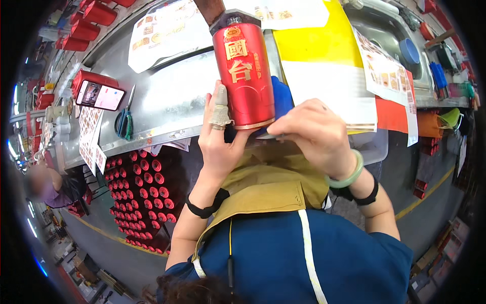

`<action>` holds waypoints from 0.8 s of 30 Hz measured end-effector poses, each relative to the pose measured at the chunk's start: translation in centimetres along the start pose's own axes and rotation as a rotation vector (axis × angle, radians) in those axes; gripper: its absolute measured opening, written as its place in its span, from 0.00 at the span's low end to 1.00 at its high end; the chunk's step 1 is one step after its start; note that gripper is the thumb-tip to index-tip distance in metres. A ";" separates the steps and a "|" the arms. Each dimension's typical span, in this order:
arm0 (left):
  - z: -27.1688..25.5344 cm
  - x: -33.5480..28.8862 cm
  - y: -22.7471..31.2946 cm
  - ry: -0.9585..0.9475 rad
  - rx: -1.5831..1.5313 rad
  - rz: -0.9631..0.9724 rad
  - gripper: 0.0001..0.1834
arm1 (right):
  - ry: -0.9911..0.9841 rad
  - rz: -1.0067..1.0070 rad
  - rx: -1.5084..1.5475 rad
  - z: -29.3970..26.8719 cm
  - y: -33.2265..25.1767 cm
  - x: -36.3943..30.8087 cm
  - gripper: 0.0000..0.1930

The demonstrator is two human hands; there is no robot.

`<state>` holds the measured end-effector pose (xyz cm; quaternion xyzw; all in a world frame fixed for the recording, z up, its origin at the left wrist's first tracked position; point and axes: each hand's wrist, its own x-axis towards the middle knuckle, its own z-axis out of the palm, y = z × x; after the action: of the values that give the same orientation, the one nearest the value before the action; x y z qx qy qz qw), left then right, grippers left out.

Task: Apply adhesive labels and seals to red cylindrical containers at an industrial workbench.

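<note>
A glossy red bottle (245, 93) with gold lettering lies on the metal table, its dark cap pointing away and its gold-rimmed base towards me. My left hand (218, 152) is closed against its left side and base; one finger wears a pale, ragged wrap (220, 114). Just right of the base, my right hand (316, 129) is pinched closed, with a small dark, thin piece at the fingertips that is too hidden to name. Blue cloth (281, 99) shows beneath the bottle's right side. A brown block (210, 10) and a dark holder sit around the cap end.
Sticker sheets (164, 33) lie behind the bottle. On the left are green-handled scissors (124, 124) and a phone (100, 95) against a red container. A yellow-and-white sheet (324, 66) covers the right side, before a sink with a blue bowl (409, 50). Several red bottles (139, 192) stand below left.
</note>
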<state>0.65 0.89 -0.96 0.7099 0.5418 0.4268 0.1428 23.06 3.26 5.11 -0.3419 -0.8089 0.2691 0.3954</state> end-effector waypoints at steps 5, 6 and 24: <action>0.2 1.2 0.1 0.066 -0.067 -0.046 0.56 | 0.113 -0.009 0.049 -0.6 1.3 6.0 0.13; 0.4 1.4 0.1 0.071 -0.079 -0.049 0.58 | 0.087 -0.015 0.011 -0.2 2.2 7.2 0.11; -0.4 2.5 0.7 0.028 -0.156 -0.114 0.57 | -0.038 -0.607 -0.742 -1.2 4.8 16.6 0.11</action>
<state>0.97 2.79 0.87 0.6587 0.5483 0.4687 0.2140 18.19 19.17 9.92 -0.2034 -0.9207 -0.1593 0.2926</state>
